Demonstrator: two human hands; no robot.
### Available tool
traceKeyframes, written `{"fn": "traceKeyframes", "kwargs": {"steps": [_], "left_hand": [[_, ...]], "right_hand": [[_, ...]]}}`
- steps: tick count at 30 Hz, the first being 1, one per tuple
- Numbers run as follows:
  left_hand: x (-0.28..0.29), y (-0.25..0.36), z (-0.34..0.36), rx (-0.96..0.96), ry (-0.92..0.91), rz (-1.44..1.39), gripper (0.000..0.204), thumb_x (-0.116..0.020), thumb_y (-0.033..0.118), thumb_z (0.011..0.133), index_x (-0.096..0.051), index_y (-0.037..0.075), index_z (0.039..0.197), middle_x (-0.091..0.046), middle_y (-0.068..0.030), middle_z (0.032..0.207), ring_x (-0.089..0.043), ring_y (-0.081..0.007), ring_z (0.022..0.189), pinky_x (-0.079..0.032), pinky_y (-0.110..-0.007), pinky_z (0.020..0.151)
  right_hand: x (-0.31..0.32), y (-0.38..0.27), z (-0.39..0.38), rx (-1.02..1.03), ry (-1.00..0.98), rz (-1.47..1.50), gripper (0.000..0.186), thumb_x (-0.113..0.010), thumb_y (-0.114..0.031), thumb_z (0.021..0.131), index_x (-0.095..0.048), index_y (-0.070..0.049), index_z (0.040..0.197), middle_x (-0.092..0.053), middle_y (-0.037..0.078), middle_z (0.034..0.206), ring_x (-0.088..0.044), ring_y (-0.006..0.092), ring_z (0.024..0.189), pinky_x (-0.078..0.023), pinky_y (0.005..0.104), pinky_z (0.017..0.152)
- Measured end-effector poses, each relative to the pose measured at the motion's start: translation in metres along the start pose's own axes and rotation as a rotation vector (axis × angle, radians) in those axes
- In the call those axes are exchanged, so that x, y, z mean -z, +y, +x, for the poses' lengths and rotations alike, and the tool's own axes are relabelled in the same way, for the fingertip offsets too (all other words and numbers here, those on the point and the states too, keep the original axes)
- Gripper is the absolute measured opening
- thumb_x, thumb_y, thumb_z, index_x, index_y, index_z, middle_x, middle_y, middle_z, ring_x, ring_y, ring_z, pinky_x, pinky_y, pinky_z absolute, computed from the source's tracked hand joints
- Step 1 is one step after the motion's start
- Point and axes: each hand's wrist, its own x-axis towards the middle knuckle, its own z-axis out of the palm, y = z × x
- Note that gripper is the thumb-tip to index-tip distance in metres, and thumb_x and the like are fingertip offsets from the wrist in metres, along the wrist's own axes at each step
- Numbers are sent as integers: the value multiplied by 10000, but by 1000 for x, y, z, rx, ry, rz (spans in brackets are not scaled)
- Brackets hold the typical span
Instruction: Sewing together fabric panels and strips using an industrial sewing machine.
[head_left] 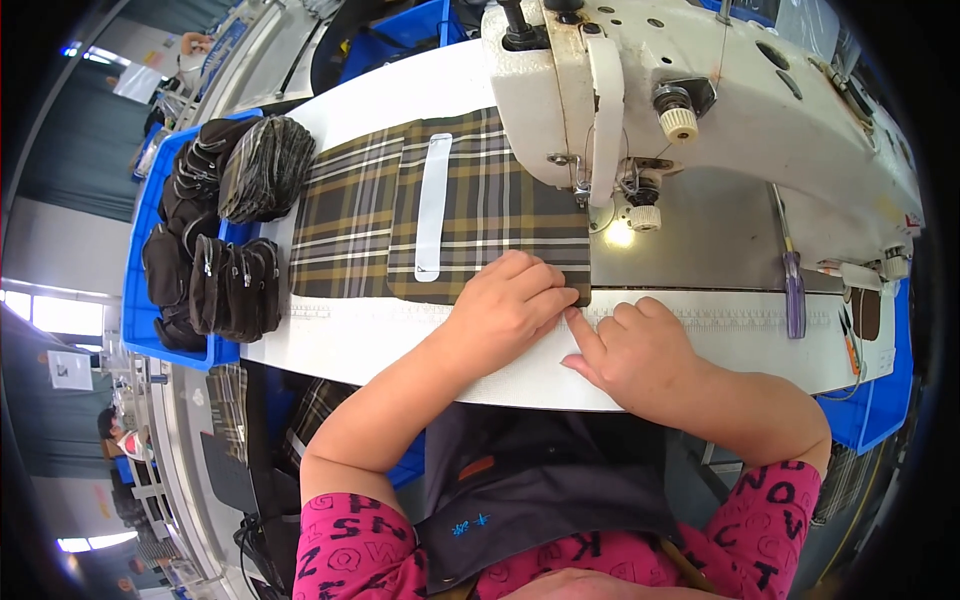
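Pink printed sleeves [370,540] and a dark apron [540,490] fill the bottom of the frame, nearest the camera. Above them, the large off-white sewing machine [700,90] takes the upper right. The brown plaid fabric panel [450,215] with its white strip [432,205] lies flat at centre, its right edge under the needle area. The step looks like lining up the panel's lower right corner for stitching; feeding it straight would need both hands steady. The left hand [505,305] presses flat on that corner, clasping nothing. The right hand [635,350] rests just beside it, forefinger touching the corner, other fingers curled, holding nothing. At left, a blue plastic bin [135,290] holds folded dark pieces [225,250]. A purple-handled tool [794,290] lies right, clear of the work.
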Motion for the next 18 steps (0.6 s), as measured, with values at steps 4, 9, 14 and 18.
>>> {"fn": "traceKeyframes", "kwargs": {"steps": [4,9,14,18], "left_hand": [[1,-1,3,-85,3,48,362,-841,84,646,-784,93,1003,-675,-7,956,-622,-217,848,-543,-334,719],[2,-2,-1,-94,-4,51,351,-835,86,679,-782,90,1026,-676,-11,954,-626,-212,859,-528,-345,733],[3,-7,3,72,-95,-11,433,-822,81,738,-748,93,1165,-684,-35,1049,-633,-251,984,-520,-397,845],[1,-8,5,164,-100,-96,457,-799,104,818,-721,100,1268,-624,-100,1339,-540,-338,1280,-434,-445,1076]], "right_hand": [[1,2,-1,1,16,10,403,-757,-315,879,-756,6,1123,-622,19,670,-597,207,691,-451,365,658],[6,14,4,-43,158,29,362,-719,-120,738,-760,-7,1079,-588,6,668,-581,192,675,-433,357,629],[-2,17,1,-57,80,-2,436,-765,-98,698,-770,-42,1131,-570,6,706,-559,197,682,-436,362,639],[-1,16,1,-50,54,-36,438,-758,-87,706,-769,-44,1142,-573,5,709,-557,198,679,-429,363,627]]}}
